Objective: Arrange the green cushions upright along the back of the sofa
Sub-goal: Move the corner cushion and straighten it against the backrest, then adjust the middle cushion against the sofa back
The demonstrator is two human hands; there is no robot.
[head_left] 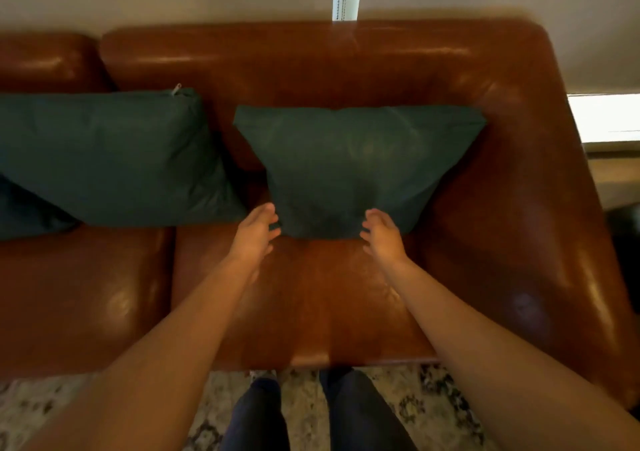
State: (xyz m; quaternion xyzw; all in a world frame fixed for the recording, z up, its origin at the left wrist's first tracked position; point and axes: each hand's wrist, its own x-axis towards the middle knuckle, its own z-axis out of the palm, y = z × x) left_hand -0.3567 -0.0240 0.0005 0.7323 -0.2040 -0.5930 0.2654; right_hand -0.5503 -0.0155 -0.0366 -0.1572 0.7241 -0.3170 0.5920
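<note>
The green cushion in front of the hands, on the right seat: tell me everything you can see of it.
The right green cushion is dark green, of soft matte fabric, plump and lightly creased. It stands upright on the brown leather sofa, its top edge leaning against the backrest and its base on the seat, close to the right armrest. It looks wider at the top than at the bottom. The left hand and right hand flank its lower corners with open fingers, at or just off the fabric. A gap separates it from the next green cushion.

Three green cushions, it seems: right cushion (349, 166), middle cushion (110, 159), a partly cropped cushion (24, 211); one sofa (346, 66); two hands.
</note>
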